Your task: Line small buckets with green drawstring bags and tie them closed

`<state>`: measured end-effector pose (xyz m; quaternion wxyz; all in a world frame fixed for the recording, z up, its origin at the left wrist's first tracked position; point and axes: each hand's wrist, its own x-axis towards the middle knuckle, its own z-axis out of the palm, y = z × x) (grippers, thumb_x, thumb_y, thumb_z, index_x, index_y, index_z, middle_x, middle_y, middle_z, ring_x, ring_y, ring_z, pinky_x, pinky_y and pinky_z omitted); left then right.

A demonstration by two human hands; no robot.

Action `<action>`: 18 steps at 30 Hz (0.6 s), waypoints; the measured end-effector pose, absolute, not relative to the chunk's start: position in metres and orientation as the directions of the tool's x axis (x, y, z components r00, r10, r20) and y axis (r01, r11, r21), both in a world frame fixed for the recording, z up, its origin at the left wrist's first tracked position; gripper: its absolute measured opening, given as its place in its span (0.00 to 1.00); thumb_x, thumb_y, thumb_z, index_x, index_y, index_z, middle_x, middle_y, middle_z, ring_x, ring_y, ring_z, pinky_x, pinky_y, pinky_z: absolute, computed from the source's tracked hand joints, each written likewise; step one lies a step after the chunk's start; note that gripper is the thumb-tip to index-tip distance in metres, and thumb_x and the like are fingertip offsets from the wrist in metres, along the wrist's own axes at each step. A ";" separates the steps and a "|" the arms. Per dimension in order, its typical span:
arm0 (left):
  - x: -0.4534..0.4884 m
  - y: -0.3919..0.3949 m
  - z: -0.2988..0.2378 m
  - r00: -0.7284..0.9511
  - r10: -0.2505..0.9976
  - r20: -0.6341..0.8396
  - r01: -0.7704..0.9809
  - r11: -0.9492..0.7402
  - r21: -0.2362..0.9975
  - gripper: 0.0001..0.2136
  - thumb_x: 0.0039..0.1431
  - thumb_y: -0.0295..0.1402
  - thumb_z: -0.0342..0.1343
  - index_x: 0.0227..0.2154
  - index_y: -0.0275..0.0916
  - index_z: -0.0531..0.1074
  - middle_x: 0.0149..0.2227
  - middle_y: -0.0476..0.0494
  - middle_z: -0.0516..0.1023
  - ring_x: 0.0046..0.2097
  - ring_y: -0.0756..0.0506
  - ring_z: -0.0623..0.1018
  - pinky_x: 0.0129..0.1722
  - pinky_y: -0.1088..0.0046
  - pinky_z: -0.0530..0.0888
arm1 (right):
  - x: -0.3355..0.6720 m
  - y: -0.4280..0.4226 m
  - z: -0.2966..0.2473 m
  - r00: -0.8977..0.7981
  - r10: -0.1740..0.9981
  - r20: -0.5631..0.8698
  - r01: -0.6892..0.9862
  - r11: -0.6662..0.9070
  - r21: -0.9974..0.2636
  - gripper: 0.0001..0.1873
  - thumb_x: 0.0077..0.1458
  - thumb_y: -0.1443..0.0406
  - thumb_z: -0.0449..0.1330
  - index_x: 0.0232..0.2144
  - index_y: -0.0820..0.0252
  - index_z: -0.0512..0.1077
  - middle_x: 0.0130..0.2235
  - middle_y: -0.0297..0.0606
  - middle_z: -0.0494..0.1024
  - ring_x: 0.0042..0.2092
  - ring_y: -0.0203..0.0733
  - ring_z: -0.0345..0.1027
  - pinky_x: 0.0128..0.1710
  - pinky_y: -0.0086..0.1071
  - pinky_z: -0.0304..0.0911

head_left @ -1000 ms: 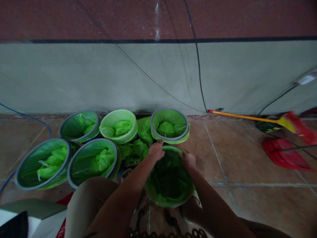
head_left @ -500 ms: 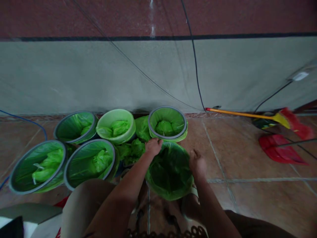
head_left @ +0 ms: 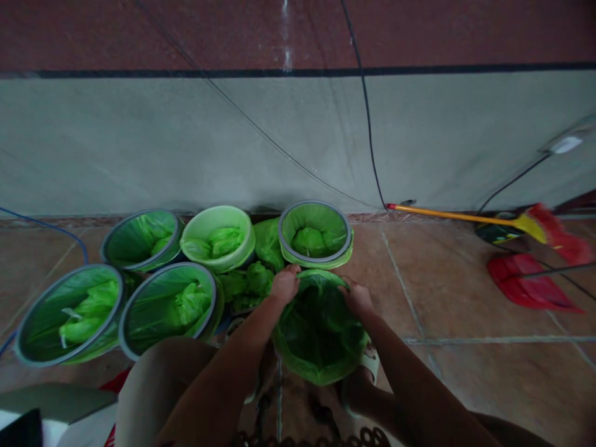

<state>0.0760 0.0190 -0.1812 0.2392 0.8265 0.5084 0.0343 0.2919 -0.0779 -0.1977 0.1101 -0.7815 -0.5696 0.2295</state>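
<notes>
Both hands are at the rim of one bin: the left hand (head_left: 285,287) closes on its far left edge, and the right hand (head_left: 358,299) has its fingers curled in over the far right edge. Each looks nearly shut, with the green liner (head_left: 298,341) caught at the rim, though I can't see the thumbs or how firmly they pinch. Half a second ago the right hand was off to the side, a loose fist just clear of the edge; now it is back on, while the left has stayed about where it was. So the film is held from two sides again, which I'd judge lets it be pulled evenly around the mouth.

The lined bin (head_left: 321,374) is between the person's feet, its mouth tipped toward them, just in front of a grey-rimmed bin (head_left: 315,259) near the wall (head_left: 233,143). Its inside is dark, and I can't tell whether its base touches the tiled floor (head_left: 475,304). Crumpled green bags (head_left: 259,280) lie near the left hand.
</notes>
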 end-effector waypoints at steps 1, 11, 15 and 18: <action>0.075 0.018 -0.180 0.488 0.848 -0.207 0.832 -0.381 0.404 0.14 0.57 0.25 0.53 0.47 0.41 0.68 0.48 0.43 0.76 0.49 0.46 0.76 0.51 0.72 0.70 | 0.292 -0.079 -0.197 0.254 0.935 -0.249 0.845 -0.340 -0.414 0.18 0.60 0.64 0.52 0.51 0.59 0.71 0.46 0.42 0.80 0.46 0.44 0.73 0.45 0.29 0.62; 0.062 0.027 -0.165 0.400 0.776 -0.487 0.891 -0.205 0.406 0.41 0.42 0.39 0.68 0.60 0.37 0.59 0.57 0.35 0.71 0.57 0.38 0.72 0.54 0.68 0.70 | 0.291 -0.069 -0.181 0.324 0.874 -0.362 0.795 -0.459 -0.397 0.25 0.55 0.56 0.59 0.52 0.63 0.70 0.47 0.48 0.78 0.49 0.48 0.72 0.46 0.33 0.64; 0.073 0.035 -0.162 0.421 0.798 -0.432 0.816 -0.125 0.565 0.28 0.57 0.48 0.56 0.56 0.38 0.66 0.56 0.40 0.73 0.55 0.43 0.74 0.53 0.72 0.70 | 0.277 -0.043 -0.174 0.266 0.930 -0.254 0.767 -0.363 -0.529 0.20 0.63 0.56 0.50 0.49 0.58 0.73 0.49 0.42 0.78 0.50 0.42 0.71 0.49 0.30 0.62; 0.080 0.032 -0.166 0.417 0.813 -0.406 0.858 -0.205 0.471 0.19 0.65 0.45 0.46 0.48 0.38 0.72 0.52 0.39 0.77 0.53 0.43 0.75 0.52 0.70 0.70 | 0.267 -0.033 -0.174 0.270 0.925 -0.266 0.814 -0.367 -0.450 0.18 0.63 0.57 0.50 0.45 0.58 0.75 0.45 0.43 0.80 0.46 0.43 0.73 0.47 0.30 0.63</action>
